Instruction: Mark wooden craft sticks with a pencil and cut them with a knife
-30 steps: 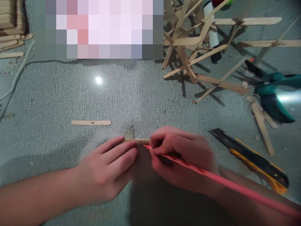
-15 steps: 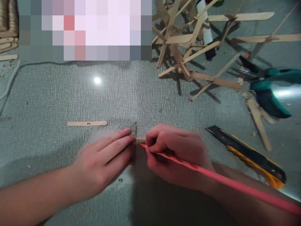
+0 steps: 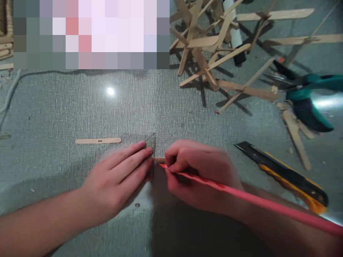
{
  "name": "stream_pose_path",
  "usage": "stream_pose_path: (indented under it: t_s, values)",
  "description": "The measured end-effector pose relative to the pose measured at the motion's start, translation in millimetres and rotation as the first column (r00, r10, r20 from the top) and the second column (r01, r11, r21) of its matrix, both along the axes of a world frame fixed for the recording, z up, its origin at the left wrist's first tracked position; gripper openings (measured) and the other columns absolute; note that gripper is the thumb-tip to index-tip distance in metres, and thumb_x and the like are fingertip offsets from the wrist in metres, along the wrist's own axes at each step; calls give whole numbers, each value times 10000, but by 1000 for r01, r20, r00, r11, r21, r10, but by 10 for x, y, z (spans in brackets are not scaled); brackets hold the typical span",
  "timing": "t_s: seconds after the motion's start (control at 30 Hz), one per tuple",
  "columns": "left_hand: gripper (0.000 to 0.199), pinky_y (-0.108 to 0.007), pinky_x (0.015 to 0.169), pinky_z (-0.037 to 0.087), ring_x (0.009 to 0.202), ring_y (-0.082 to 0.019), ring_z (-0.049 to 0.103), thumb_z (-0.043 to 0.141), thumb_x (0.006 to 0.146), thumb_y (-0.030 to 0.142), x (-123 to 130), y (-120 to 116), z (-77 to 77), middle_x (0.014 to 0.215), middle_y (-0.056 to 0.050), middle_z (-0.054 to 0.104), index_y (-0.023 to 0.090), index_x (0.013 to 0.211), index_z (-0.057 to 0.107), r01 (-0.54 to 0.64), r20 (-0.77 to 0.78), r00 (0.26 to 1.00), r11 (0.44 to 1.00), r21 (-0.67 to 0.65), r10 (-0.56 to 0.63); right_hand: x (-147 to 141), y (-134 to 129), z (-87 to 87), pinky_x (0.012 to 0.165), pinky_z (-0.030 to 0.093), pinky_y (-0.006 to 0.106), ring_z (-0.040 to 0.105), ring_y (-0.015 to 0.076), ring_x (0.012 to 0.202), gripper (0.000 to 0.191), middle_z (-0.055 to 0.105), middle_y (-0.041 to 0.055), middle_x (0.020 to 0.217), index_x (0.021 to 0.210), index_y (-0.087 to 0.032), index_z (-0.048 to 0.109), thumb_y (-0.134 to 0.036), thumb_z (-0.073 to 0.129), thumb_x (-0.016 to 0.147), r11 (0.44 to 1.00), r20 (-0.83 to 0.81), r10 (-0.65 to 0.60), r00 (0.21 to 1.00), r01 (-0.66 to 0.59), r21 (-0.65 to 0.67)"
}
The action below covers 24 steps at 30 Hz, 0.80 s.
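My left hand (image 3: 118, 175) lies flat, fingers stretched out, pressing on a clear triangular ruler (image 3: 150, 142) whose straight edge runs up and down. Under the fingertips and the ruler, a wooden craft stick (image 3: 160, 160) is mostly covered; a short stretch shows between the hands. My right hand (image 3: 199, 171) is closed round a long red pencil (image 3: 249, 198), its tip at the stick's lower edge beside the ruler. A second craft stick (image 3: 98, 141) with a small dark mark at its middle lies beyond my left hand.
A yellow-and-black utility knife (image 3: 284, 175) lies right of my right hand. Green-handled pliers (image 3: 302, 92) and broken stick pieces (image 3: 296, 137) are farther right. Joined craft sticks (image 3: 206, 67) stand at the back right. A cable (image 3: 12, 92) runs along the left, and a pixelated patch hides the back.
My left hand's fingers and the ruler have moved slightly away from me along the stick. The right hand and pencil have hardly moved. The view has shifted a little.
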<state>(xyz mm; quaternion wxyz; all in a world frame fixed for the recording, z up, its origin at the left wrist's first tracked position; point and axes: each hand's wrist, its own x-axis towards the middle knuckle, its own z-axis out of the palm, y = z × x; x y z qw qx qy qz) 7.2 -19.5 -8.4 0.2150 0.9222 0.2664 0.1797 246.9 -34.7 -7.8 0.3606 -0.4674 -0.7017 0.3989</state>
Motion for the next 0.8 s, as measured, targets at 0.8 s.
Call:
stream_pose_path:
  t_s: [0.8]
  values:
    - [389,-412,1218,502,1444,-291,544,731,953,119,2,7,-5,1472,-144,625,43,1329,660,-3,-4,1000,1000,7,3,-12,9,-6,549,443,237,572,97,631,297,631,-47,769,750,-242,418,-37,628,794,997,11,-54,998,54,-47]
